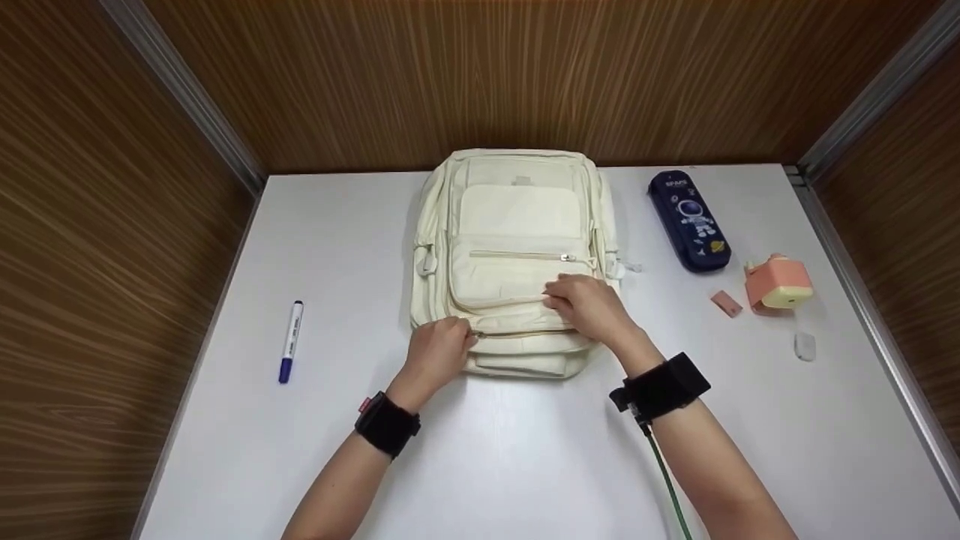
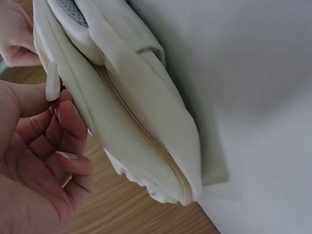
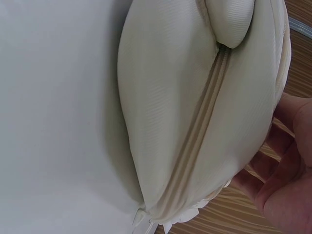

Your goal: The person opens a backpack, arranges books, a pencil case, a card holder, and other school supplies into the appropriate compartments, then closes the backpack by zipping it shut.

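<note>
A cream backpack [image 1: 517,217] lies front side up on the white table. At its lower left, my left hand [image 1: 439,349] pinches a zipper pull between thumb and fingers; the pull's pale tab [image 2: 52,82] sticks out past the thumb in the left wrist view. My right hand [image 1: 592,307] holds the fabric at the lower right of the front pocket, fingers curled at its edge. From the right wrist, that hand [image 3: 290,161] shows beside the bag's bulging side, its fingertips partly hidden behind the cloth. A zipper line [image 1: 525,333] runs between the two hands.
Left of the bag lies a white marker with a blue cap [image 1: 291,341]. To the right are a dark blue astronaut pencil case [image 1: 690,221], a pink eraser-like block [image 1: 726,303], a pink and yellow sharpener-like box [image 1: 780,285] and a small white piece [image 1: 805,346]. Wood-grain panels enclose the table.
</note>
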